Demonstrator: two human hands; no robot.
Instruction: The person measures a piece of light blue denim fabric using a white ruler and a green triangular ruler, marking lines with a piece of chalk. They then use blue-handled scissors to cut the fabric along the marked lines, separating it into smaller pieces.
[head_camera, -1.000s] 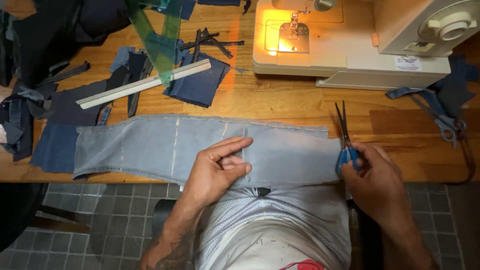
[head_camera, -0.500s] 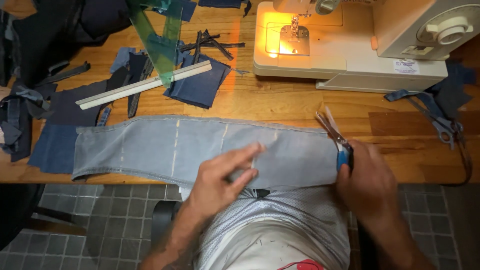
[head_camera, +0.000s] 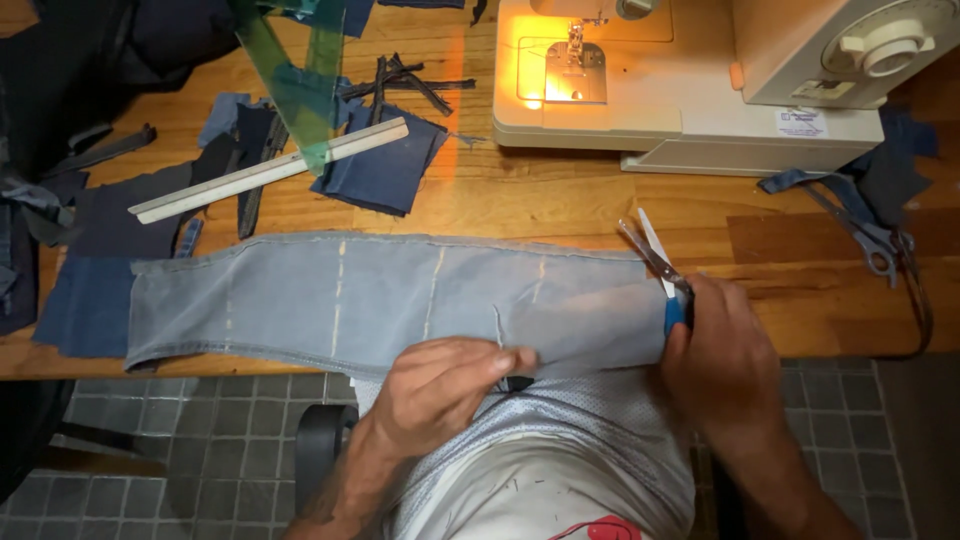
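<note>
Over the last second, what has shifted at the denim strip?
The right hand swung the open scissors from upright to leaning left, up to the right end of the light denim strip. The left hand slid down to its near edge. Ruler and sewing machine stayed put.

Both forearms are bare; no sleeves, gloves, rings or watch are seen on the left hand (head_camera: 440, 392) or right hand (head_camera: 722, 358). A pale grey mesh-textured shirt (head_camera: 545, 455) is worn over the torso. A red mark (head_camera: 598, 529) is noted at its lower edge.
</note>
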